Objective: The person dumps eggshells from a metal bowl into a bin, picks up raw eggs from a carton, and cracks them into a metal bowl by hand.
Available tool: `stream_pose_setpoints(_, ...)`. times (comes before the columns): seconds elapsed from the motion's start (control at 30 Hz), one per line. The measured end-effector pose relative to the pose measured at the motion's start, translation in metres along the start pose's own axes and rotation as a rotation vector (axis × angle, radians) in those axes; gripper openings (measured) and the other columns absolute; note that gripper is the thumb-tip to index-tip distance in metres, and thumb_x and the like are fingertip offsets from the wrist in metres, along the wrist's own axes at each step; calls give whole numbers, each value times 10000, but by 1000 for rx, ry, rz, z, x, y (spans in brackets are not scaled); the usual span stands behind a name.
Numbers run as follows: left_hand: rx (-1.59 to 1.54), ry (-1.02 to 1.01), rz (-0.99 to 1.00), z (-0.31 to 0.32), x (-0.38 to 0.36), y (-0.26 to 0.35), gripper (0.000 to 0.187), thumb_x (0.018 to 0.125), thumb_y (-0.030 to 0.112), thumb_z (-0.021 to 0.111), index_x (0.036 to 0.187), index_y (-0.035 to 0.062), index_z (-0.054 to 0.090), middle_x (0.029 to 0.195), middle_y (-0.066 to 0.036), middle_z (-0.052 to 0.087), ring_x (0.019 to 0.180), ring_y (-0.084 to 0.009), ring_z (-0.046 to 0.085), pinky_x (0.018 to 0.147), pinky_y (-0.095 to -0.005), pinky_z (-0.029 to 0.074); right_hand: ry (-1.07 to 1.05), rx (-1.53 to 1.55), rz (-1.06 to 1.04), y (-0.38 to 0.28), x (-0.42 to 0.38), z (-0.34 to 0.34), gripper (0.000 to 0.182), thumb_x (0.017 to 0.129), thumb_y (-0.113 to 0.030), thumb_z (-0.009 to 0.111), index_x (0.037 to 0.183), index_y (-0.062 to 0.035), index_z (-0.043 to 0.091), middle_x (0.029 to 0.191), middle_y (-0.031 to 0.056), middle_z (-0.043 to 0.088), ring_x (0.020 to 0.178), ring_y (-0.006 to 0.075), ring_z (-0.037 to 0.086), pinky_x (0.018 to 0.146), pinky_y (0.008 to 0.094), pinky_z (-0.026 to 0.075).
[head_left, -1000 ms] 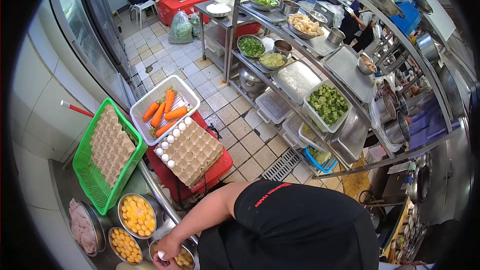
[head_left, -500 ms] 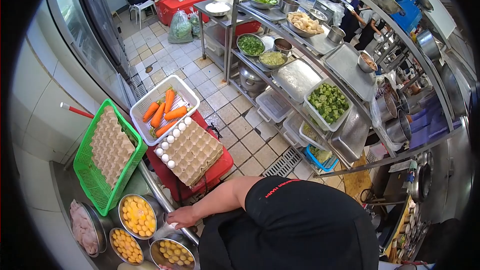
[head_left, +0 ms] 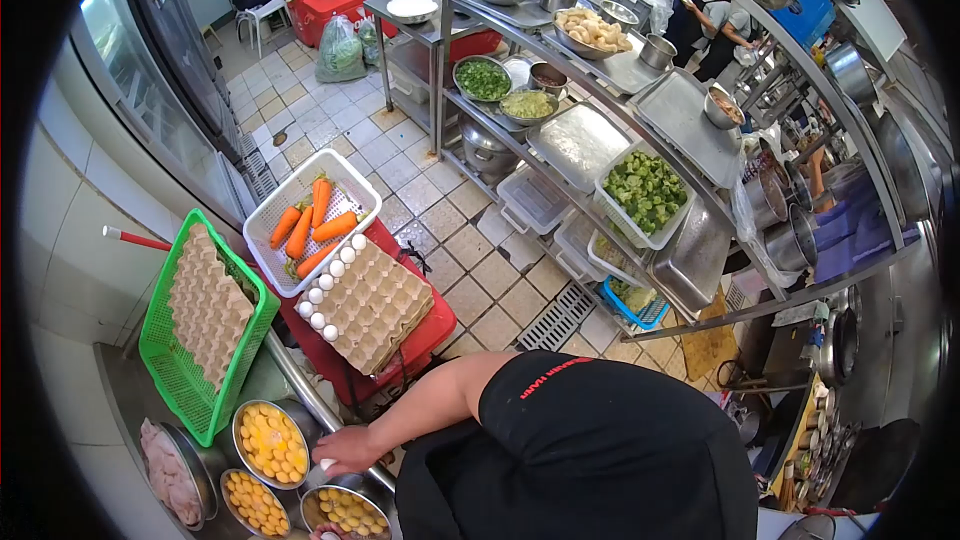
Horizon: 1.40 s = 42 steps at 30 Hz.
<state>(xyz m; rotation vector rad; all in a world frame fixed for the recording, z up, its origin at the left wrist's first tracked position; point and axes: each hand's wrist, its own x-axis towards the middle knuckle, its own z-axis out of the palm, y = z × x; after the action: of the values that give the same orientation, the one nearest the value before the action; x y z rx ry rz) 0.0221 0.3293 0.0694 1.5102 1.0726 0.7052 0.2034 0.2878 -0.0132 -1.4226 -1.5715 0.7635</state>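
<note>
My right hand [head_left: 345,449] is closed around a white egg [head_left: 327,464], just above the rim of a steel bowl [head_left: 384,510] holding cracked eggs [head_left: 345,508]. Only a bit of my left hand [head_left: 329,534] shows at the bottom edge, by that same bowl; its fingers are mostly hidden. Two more bowls of yolks stand beside it: a larger steel bowl [head_left: 308,418] and a smaller bowl [head_left: 226,506]. A cardboard egg tray [head_left: 378,306] has a row of white eggs [head_left: 327,282] along its left side and bare cups elsewhere.
A green basket [head_left: 201,422] holds used egg trays [head_left: 208,305]. Carrots [head_left: 334,227] lie in a white basket [head_left: 366,183] near a red box [head_left: 436,323]. Pale raw meat [head_left: 168,470] fills another bowl. A metal rack [head_left: 437,105] with vegetables stands beyond; other people work at the back.
My right hand has moved slightly left with the egg, from beside the metal rail toward the bowls. The whole view has shifted a little.
</note>
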Motion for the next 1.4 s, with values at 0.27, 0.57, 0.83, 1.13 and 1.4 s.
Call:
stream_pose_setpoints(0.27, -130, 106, -13, -23, -10, -5, 397, 892, -23, 584, 1275, -78, 499, 1221, -167, 573, 1081, -224, 569, 937, -327, 460, -234, 651, 360, -60, 41, 20, 464, 1004, -435, 346, 996, -11, 535, 745, 125, 600, 492, 197, 578, 378, 324, 459)
stream_pose_setpoints(0.57, 131, 162, -8, -26, -31, 3, 446, 801, -39, 657, 1234, -74, 557, 1155, -119, 611, 1019, -184, 579, 894, -289, 466, -314, 427, 220, -65, 41, 51, 448, 1025, -443, 267, 1058, -48, 476, 1010, 206, 595, 912, 383, 603, 816, 487, 459)
stream_pose_setpoints(0.83, 123, 420, -51, -40, -46, -22, 404, 768, -22, 652, 1171, -39, 617, 1070, -101, 663, 947, -181, 609, 845, -298, 492, -497, 208, -17, -82, 52, 47, 399, 1017, -401, 266, 1050, -46, 445, 984, 252, 585, 917, 461, 570, 818, 530, 439)
stream_pose_setpoints(1.13, 547, 497, 199, -26, -48, -11, 405, 758, 46, 718, 1149, -2, 624, 997, -113, 659, 911, -216, 617, 829, -341, 490, -613, 66, 75, -109, 48, 30, 582, 988, -485, 345, 1279, 13, 421, 1209, 303, 511, 1105, 451, 534, 960, 488, 421)
stream_pose_setpoints(1.4, -636, 649, -149, -21, -66, -32, 460, 795, -9, 718, 1222, 14, 548, 1086, -105, 629, 966, -191, 629, 865, -306, 529, -703, -18, 118, -80, 28, -87, 449, 934, -432, 531, 1117, -33, 626, 1115, 180, 623, 1035, 326, 602, 893, 389, 480)
